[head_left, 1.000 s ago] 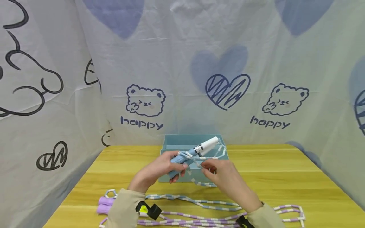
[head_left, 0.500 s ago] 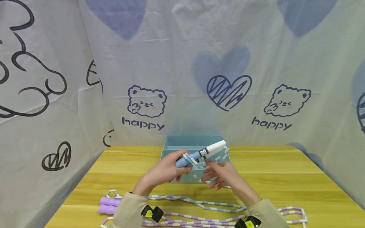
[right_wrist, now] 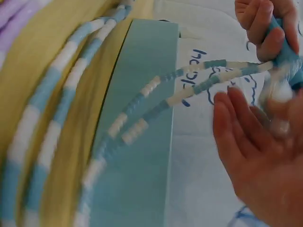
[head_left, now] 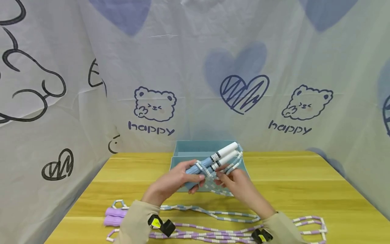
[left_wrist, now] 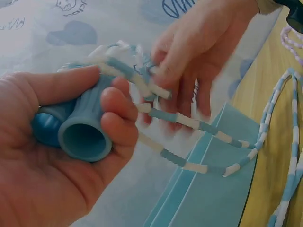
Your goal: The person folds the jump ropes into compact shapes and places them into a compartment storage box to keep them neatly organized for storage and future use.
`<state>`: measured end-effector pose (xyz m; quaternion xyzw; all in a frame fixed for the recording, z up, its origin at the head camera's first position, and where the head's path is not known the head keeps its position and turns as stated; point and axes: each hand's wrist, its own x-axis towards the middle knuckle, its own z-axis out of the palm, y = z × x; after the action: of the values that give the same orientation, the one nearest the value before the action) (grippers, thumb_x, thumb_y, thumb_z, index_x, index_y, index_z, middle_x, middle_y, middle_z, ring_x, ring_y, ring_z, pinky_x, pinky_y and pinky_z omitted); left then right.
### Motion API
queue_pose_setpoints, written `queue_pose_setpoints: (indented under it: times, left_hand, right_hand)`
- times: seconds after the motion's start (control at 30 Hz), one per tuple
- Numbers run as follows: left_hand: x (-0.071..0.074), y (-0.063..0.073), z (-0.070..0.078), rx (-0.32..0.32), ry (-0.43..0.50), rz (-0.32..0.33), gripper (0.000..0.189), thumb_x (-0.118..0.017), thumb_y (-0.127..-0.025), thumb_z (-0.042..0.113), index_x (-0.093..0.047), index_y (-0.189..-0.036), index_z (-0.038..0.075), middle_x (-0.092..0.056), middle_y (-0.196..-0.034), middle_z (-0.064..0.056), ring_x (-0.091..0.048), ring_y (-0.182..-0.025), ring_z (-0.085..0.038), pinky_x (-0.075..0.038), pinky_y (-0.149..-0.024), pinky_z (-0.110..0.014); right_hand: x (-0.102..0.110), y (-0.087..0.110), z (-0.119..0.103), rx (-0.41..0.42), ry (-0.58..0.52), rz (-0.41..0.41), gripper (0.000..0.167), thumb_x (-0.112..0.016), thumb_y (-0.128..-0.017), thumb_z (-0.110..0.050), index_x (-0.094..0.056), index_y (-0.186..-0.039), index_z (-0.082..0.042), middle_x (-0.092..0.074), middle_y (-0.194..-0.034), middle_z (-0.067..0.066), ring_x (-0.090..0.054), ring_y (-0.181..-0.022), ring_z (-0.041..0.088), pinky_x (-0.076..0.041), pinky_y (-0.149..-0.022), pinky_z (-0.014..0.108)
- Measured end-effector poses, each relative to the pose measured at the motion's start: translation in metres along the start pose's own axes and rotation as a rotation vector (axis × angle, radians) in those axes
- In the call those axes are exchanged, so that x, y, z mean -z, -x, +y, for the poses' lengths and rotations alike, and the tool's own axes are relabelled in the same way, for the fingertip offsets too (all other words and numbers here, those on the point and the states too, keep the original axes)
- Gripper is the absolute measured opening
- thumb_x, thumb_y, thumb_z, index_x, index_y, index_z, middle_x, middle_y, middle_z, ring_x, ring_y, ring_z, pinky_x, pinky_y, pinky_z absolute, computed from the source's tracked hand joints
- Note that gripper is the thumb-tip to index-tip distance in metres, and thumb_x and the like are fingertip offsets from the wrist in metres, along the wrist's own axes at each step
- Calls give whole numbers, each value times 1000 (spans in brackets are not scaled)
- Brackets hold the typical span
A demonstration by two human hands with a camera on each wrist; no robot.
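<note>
My left hand (head_left: 179, 179) grips the two blue-and-white handles (head_left: 223, 152) of a jump rope side by side, white ends tilted up to the right. In the left wrist view, the hollow blue end of one handle (left_wrist: 85, 137) faces the camera. Blue and white beaded cord (left_wrist: 187, 120) loops around the handles and trails down to the table. Beside the handles, my right hand (head_left: 234, 179) pinches the beaded cord between thumb and finger. Its other fingers (right_wrist: 244, 123) are extended in the right wrist view.
Behind the hands stands a light blue open box (head_left: 195, 145) on the wooden table (head_left: 289, 189). A purple-and-white beaded jump rope (head_left: 114, 217) lies stretched along the front. The blue cord's slack (head_left: 233, 217) lies just beyond it. A printed cloth (head_left: 195, 67) hangs behind.
The right hand's fingers spread away from the cord half a second ago, then came back together on it. The handles tilted flatter, then up again, and now both white ends show side by side.
</note>
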<state>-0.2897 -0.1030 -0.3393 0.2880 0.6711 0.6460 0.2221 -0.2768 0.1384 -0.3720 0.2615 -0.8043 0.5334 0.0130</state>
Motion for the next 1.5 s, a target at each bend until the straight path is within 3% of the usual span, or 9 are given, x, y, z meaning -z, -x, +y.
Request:
queue_pose_setpoints:
  times: [0.2, 0.3, 0.4, 0.47, 0.57, 0.8, 0.93, 1.13, 1.5]
  left_hand:
    - [-3, -3, 0, -36, 55, -49, 27, -59, -96, 10, -52, -118, -4, -60, -86, -17, -52, -57, -18, -46, -56, -29]
    - [-4, -3, 0, -25, 44, -43, 28, -60, -96, 13, -52, -118, -3, -60, -86, -17, -53, -57, -19, -46, -57, -28]
    - [-3, -3, -1, -19, -47, 32, 29, -63, -95, 16, -53, -117, 0, -60, -85, -18, -53, -56, -19, -46, -56, -28]
    - [-2, -2, -1, -20, -124, 106, 29, -64, -95, 17, -53, -117, 1, -60, -84, -17, -52, -55, -19, -45, -53, -28]
    - [-1, -1, -4, -25, -245, 216, 28, -63, -95, 13, -52, -118, 2, -59, -81, -15, -49, -50, -18, -43, -47, -28]
    - [2, -1, -11, -3, -634, 341, 21, -63, -93, 11, -54, -112, 9, -58, -80, -10, -46, -50, -17, -41, -45, -31]
    - [2, 0, -11, 9, -767, 273, 22, -65, -92, 9, -55, -112, 12, -59, -89, -3, -50, -66, -18, -45, -58, -35]
    - [-4, 1, -9, 64, -558, 22, 19, -62, -95, 7, -54, -110, 13, -57, -91, -9, -49, -63, -19, -45, -56, -34]
    - [-10, -3, -13, 78, -515, 5, 26, -67, -92, 8, -54, -112, 18, -61, -89, -9, -60, -59, -29, -44, -48, -36]
  right_hand:
    - [4, 4, 7, -51, -193, -296, 67, -63, -98, -26, -27, -154, -15, -39, -152, 11, -39, -137, 31, -36, -108, 48]
    - [0, 4, 8, -24, -261, -366, 57, -64, -97, -20, -40, -148, -9, -52, -139, 15, -52, -124, 32, -44, -101, 46]
    - [-6, 4, 8, 4, -293, -383, 33, -56, -101, -13, -54, -131, 1, -64, -103, 19, -64, -88, 27, -53, -78, 39]
    - [-7, 5, 6, -5, -225, -373, 25, -52, -104, -15, -61, -121, 0, -62, -80, 15, -58, -66, 21, -52, -62, 34]
    - [-8, 7, -1, -24, -77, -371, 23, -49, -105, -22, -66, -111, -7, -58, -70, 9, -52, -53, 21, -48, -52, 31]
    - [-2, 14, -27, -37, 208, -320, 15, -58, -100, -34, -68, -96, -23, -53, -66, -3, -38, -49, 9, -37, -49, 25]
    - [6, 16, -36, 57, 257, -220, 14, -58, -100, -35, -67, -99, -24, -49, -69, -7, -36, -55, 6, -37, -53, 24]
    - [4, 13, -33, 270, 278, -26, 15, -51, -103, -24, -63, -99, -17, -56, -88, -7, -50, -67, 11, -47, -59, 26]
    - [-10, 12, -32, 58, 50, 15, 28, -48, -104, -32, -62, -100, -9, -65, -85, 6, -69, -76, 20, -58, -70, 38]
